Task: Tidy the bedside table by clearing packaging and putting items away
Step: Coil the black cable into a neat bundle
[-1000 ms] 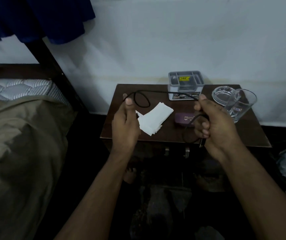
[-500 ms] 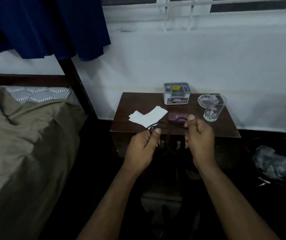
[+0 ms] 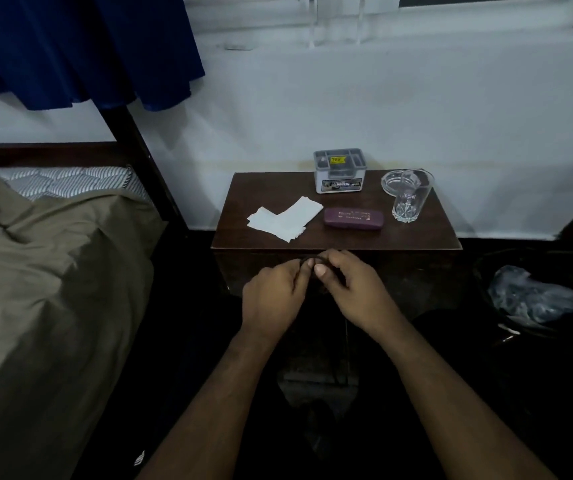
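In front of the dark wooden bedside table [image 3: 243,206], my left hand [image 3: 274,296] and my right hand [image 3: 350,289] meet with fingertips together. Both pinch a thin black cable [image 3: 316,259], coiled small between them and mostly hidden by the fingers. On the tabletop lie white folded papers [image 3: 286,218], a purple case [image 3: 353,218], a grey organiser box [image 3: 340,170] at the back, a clear drinking glass [image 3: 410,199] and a glass ashtray [image 3: 394,181] behind it.
A bed with an olive blanket [image 3: 46,271] stands to the left, with a dark bedpost [image 3: 139,157] between it and the table. A blue curtain [image 3: 80,46] hangs at top left. A dark bin with a plastic bag [image 3: 537,299] sits at the right on the floor.
My hands have drawn back from the tabletop and come together, gathering the black cable from a wide stretch into a small coil. The view has pulled back and up.
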`<action>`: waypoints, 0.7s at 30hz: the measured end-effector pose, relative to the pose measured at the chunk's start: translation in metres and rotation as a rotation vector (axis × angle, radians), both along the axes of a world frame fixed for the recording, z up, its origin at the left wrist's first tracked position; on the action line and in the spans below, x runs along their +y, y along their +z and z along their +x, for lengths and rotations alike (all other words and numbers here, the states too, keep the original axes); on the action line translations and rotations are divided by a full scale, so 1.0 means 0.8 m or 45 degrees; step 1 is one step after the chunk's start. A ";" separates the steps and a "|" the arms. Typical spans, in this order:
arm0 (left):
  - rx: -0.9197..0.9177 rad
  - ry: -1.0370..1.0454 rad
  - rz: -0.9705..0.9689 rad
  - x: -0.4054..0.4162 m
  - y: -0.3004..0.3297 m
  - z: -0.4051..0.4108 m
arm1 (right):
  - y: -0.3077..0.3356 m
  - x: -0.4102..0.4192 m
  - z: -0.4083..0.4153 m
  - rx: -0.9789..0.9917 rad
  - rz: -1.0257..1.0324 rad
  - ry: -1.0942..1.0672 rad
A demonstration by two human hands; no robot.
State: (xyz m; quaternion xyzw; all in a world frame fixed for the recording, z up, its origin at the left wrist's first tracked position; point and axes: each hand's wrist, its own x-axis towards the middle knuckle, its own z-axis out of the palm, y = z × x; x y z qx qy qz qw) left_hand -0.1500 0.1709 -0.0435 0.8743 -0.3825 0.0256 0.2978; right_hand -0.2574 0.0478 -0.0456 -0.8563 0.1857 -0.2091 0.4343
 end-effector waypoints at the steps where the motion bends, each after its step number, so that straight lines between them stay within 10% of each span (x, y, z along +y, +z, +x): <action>1: -0.032 0.000 0.020 -0.002 -0.003 0.000 | 0.000 -0.005 0.002 0.010 -0.121 -0.075; 6: -0.046 0.109 0.034 -0.005 -0.016 0.015 | 0.015 -0.011 0.008 -0.246 0.016 -0.190; 13: 1.014 0.333 -0.749 0.004 -0.014 0.065 | 0.032 -0.030 -0.006 -0.615 1.113 -0.007; 21: 1.354 0.587 -1.200 -0.003 -0.008 0.087 | -0.009 -0.038 -0.015 0.716 -0.125 0.337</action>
